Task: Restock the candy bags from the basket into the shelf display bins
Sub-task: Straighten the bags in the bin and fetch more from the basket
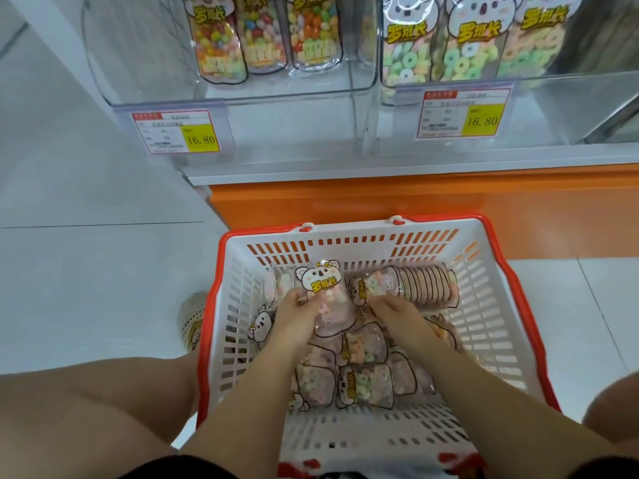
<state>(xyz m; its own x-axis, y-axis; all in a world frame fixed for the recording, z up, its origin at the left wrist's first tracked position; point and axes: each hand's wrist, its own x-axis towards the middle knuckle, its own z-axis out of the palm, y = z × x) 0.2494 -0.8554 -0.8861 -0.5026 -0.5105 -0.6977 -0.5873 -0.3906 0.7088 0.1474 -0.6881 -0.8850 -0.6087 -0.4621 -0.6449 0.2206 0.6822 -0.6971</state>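
A white basket with a red rim [498, 305] stands on the floor in front of me, holding several clear candy bags with a koala print. My left hand [299, 314] grips one upright bag of ring candy [323, 286] by its left edge. My right hand [394, 314] pinches a second bag [366, 288] lying just to the right of it. More bags [363, 385] lie flat under both forearms. Above, the left clear shelf bin [242, 95] holds bags of mixed colourful candy. The right bin [539, 77] holds bags of pastel ring candy.
Two price tags reading 16.80 [176, 133] [463, 114] hang on the bin fronts. An orange shelf base [432, 205] runs behind the basket. A ribbed pack [428, 285] lies at the basket's back right. My bare knees flank the basket; a shoe [192, 319] shows at left.
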